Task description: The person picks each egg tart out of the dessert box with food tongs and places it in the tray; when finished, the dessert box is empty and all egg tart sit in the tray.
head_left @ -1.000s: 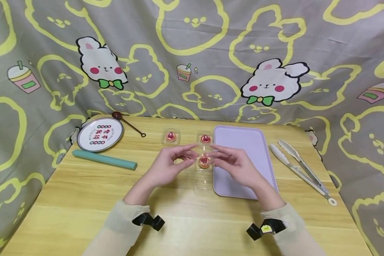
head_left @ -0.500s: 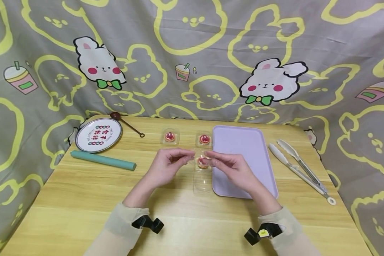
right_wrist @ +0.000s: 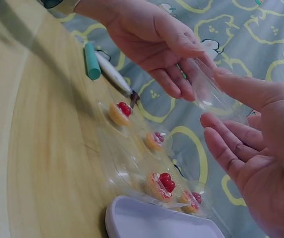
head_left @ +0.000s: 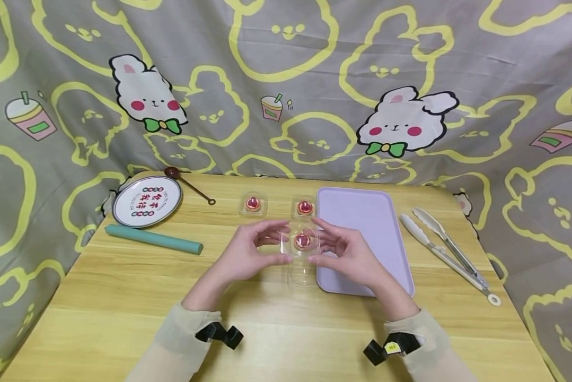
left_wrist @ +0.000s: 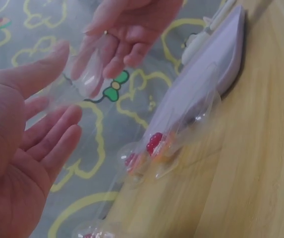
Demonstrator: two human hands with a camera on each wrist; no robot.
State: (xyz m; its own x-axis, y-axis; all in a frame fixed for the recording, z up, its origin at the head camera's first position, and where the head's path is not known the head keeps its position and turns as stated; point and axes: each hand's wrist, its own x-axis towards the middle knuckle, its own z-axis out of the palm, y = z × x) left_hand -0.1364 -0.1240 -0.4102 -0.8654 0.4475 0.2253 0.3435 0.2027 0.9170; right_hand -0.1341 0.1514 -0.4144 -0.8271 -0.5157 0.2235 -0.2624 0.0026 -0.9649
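My left hand and right hand face each other over the middle of the table. Between them they hold a clear plastic box up off the table, thumbs at the near edge and fingers at the far one. The left wrist view shows the same clear box between both hands' fingertips. Below it, a small tart with red berries sits in an open clear box, whose lid lies toward me. Another boxed tart is behind. One more tart is hidden by my left hand in the head view.
A lilac tray lies just right of the boxes, with tongs beyond it. At the back stands another boxed tart. To the left are a teal rolling pin, a white plate and a brown ladle.
The thumbs of both hands have moved down and away from the fingers. The clear box is now spread between them, with the tart showing through it. My wrists have barely moved.
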